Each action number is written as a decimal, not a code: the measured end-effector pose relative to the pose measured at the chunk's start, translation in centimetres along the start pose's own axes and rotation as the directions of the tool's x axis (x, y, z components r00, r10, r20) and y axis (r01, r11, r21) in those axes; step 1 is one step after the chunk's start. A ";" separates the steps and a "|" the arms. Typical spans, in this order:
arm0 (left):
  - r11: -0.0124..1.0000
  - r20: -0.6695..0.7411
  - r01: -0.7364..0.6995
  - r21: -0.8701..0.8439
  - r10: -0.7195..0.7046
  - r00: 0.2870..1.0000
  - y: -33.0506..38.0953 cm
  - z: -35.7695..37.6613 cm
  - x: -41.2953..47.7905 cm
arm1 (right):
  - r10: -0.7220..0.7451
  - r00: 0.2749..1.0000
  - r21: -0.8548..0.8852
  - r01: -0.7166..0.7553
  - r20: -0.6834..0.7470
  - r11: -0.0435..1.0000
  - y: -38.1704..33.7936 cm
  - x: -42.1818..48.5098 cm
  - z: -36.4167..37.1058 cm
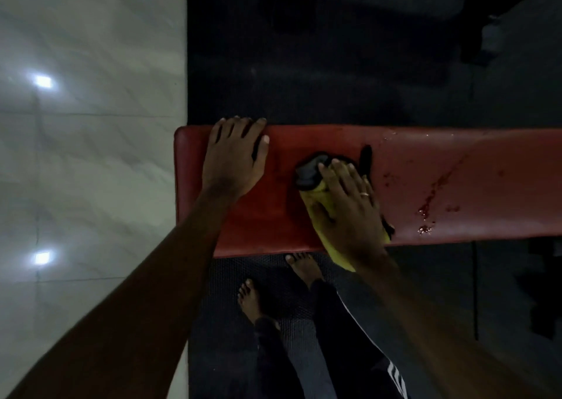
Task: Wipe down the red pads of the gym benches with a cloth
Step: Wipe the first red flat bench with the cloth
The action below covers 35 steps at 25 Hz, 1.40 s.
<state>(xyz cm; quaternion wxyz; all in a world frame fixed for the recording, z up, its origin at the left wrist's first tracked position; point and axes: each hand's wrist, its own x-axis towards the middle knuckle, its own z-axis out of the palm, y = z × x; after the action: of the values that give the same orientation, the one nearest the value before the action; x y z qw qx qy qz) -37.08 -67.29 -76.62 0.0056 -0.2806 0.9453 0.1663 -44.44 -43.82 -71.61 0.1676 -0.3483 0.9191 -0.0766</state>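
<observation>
A long red bench pad [456, 182] runs across the middle of the head view, scuffed and spotted toward the right. My left hand [235, 158] lies flat on the pad's left end, its fingertips reaching over the far edge. My right hand [346, 200] presses a yellow and dark grey cloth [313, 182] flat against the pad near its middle. The cloth's dark part sticks out beyond my fingertips, and a yellow corner hangs over the near edge by my wrist.
A black rubber mat [334, 79] covers the floor under and beyond the bench. Pale glossy tiles [91, 124] lie to the left. Dark equipment frames [498, 12] stand at the top right. My bare feet [273, 289] stand just in front of the bench.
</observation>
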 end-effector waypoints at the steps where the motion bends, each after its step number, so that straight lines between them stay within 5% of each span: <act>1: 1.000 0.001 0.006 -0.006 -0.006 1.000 0.0 -0.1 0.0 | 0.091 0.996 0.009 -0.091 -0.001 0.996 2.2 -0.5 -0.4; 5: 1.000 0.028 0.026 0.011 -0.026 0.999 0.7 -0.1 0.0 | 0.554 0.822 0.176 -0.530 -0.132 0.829 4.3 0.7 -0.9; 8: 0.999 0.032 0.048 -0.007 -0.048 0.998 1.5 -0.5 0.8 | 0.368 0.921 0.069 -0.362 -0.127 0.930 -0.8 0.2 1.1; 10: 0.998 0.100 -0.063 -0.008 0.064 0.993 2.2 -0.5 1.9 | 0.213 0.977 0.035 -0.212 -0.023 0.977 -0.5 -0.4 1.0; 12: 0.984 0.131 -0.176 0.038 0.170 0.977 2.4 -0.3 2.3 | 0.233 0.972 0.039 -0.233 0.005 0.972 3.0 -1.1 -0.3; 15: 0.986 0.142 -0.159 0.051 0.151 0.978 2.1 0.1 2.1 | 0.580 0.810 0.230 -0.550 -0.089 0.803 7.1 -1.7 -1.7; 17: 0.988 0.148 -0.146 0.049 0.138 0.979 2.0 0.2 2.0 | 0.679 0.722 0.316 -0.619 -0.130 0.719 5.6 -1.2 -1.1; 19: 0.988 0.136 -0.149 0.040 0.142 0.981 2.0 0.2 2.1 | 0.596 0.794 0.254 -0.555 -0.122 0.792 2.2 -0.9 0.2; 22: 0.988 0.116 -0.149 0.026 0.146 0.983 2.0 0.2 2.1 | 0.274 0.962 0.070 -0.273 -0.011 0.959 0.3 -2.6 1.5; 24: 0.988 0.107 -0.152 0.026 0.148 0.983 2.1 0.1 2.0 | 0.238 0.971 0.077 -0.236 -0.013 0.969 2.9 -3.3 0.7; 27: 0.989 0.100 -0.144 0.030 0.140 0.985 2.1 0.2 2.0 | 0.631 0.771 0.275 -0.591 -0.083 0.758 6.4 -3.2 -0.7; 29: 0.988 0.098 -0.144 0.047 0.139 0.985 2.1 0.5 2.1 | 0.738 0.668 0.343 -0.675 -0.091 0.653 4.8 -1.8 -0.3; 32: 0.988 0.100 -0.147 0.041 0.142 0.985 2.1 0.5 2.3 | 0.425 0.902 0.129 -0.414 -0.074 0.901 0.7 -0.4 0.8; 35: 0.989 0.094 -0.145 0.033 0.142 0.985 2.0 0.8 2.2 | 0.330 0.942 0.109 -0.323 -0.056 0.940 3.3 2.4 -0.4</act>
<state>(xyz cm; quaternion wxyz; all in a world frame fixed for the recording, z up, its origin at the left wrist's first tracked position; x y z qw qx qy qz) -40.10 -66.60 -76.95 0.0424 -0.2038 0.9649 0.1602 -48.33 -42.98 -72.69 0.1610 -0.1794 0.9648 -0.1055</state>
